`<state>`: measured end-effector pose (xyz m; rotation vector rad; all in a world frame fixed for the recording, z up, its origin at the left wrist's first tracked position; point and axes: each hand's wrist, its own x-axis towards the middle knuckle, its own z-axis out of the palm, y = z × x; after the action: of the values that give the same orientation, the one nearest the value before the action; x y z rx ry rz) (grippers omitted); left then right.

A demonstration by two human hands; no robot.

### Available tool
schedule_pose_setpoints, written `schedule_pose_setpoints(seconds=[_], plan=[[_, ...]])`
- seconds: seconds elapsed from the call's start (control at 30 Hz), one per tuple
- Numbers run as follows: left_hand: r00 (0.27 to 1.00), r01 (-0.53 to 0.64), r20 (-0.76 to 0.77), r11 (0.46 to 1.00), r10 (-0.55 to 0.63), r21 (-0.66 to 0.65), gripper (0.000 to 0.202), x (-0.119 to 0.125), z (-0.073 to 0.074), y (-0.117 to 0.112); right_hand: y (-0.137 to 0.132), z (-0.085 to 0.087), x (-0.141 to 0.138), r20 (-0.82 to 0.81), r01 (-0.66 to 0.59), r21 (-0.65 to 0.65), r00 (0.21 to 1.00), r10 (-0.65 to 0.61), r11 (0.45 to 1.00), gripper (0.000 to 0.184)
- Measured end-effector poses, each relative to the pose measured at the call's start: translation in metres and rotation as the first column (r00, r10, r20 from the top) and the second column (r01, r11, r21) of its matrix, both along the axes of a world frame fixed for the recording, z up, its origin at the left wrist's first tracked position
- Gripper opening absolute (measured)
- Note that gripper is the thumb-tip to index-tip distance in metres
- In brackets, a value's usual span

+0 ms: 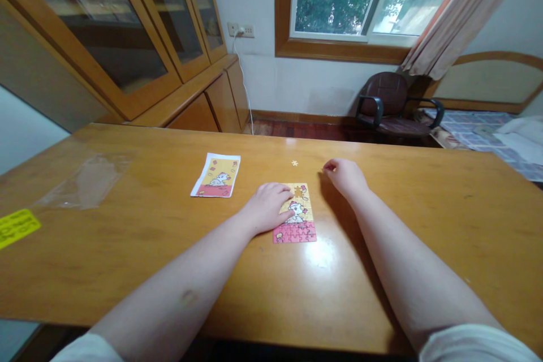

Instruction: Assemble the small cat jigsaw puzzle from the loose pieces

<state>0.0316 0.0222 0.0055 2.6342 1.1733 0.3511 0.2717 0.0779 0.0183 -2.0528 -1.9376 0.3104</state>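
A jigsaw puzzle (296, 231) lies on the table in front of me, yellow above and pink below, with a white cartoon animal in the middle. There is a gap near its top where the table shows through. My left hand (268, 206) rests flat over the puzzle's left side, fingers stretched out, hiding part of it. To the right, my right hand (344, 174) is raised slightly over the table, its thumb and fingers pinched on a small puzzle piece (323, 169), mostly hidden. One loose pale puzzle piece (294, 163) lies beyond the puzzle.
A printed reference picture (218, 176) lies left of the puzzle on the wooden table (161, 260). Further left are a clear plastic bag (91, 181) and a yellow label (19, 227). Past the table stand a glass-fronted cabinet (180, 68) and an office chair (388, 99).
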Motion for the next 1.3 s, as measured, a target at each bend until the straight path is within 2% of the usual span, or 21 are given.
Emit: schedule_pose_setpoints(seconds=[0.1,0.2,0.43,0.7,1.3], plan=[[1.0,-0.019,0.003,1.0,0.019,0.002,0.031,0.0,-0.001,0.001,-0.005,0.006,-0.011,-0.157,-0.139,0.017,0.978,0.14,0.99,0.015],[0.999,-0.039,0.002,0.999,0.038,0.018,0.026,0.001,-0.002,0.002,-0.01,0.006,-0.022,-0.251,-0.267,-0.081,0.938,0.239,0.96,0.014],[0.999,-0.035,0.022,0.999,0.034,0.029,0.025,0.001,-0.003,0.003,-0.016,-0.006,-0.035,-0.386,-0.429,-0.168,0.857,0.341,0.887,0.011],[0.999,-0.041,0.018,0.999,0.041,0.012,0.027,0.001,-0.003,0.003,-0.018,-0.008,-0.04,-0.329,-0.455,-0.179,0.863,0.383,0.872,0.012],[0.999,-0.048,0.018,0.999,0.048,0.011,0.026,0.001,-0.004,0.003,-0.018,-0.014,-0.044,-0.152,-0.478,-0.086,0.873,0.463,0.874,0.012]])
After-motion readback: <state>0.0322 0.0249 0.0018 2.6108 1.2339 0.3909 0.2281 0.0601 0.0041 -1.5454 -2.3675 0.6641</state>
